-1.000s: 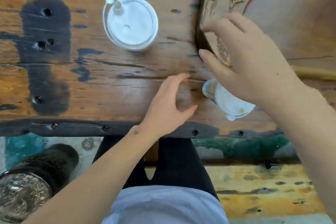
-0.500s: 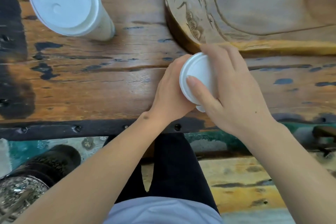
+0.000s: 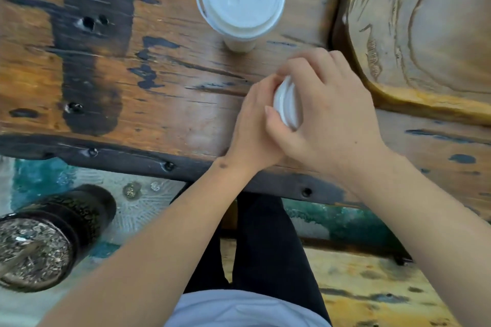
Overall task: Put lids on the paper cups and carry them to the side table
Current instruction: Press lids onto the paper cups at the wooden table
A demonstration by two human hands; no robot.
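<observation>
Nearest you, your left hand curls against the side of a paper cup that is hidden beneath both hands, near the counter's front edge. Your right hand lies over the white lid, its fingers bent down round the lid's rim, thumb at the near side. Farther off, a second paper cup stands upright, already lidded. Just right of it sits a carved wooden tray.
</observation>
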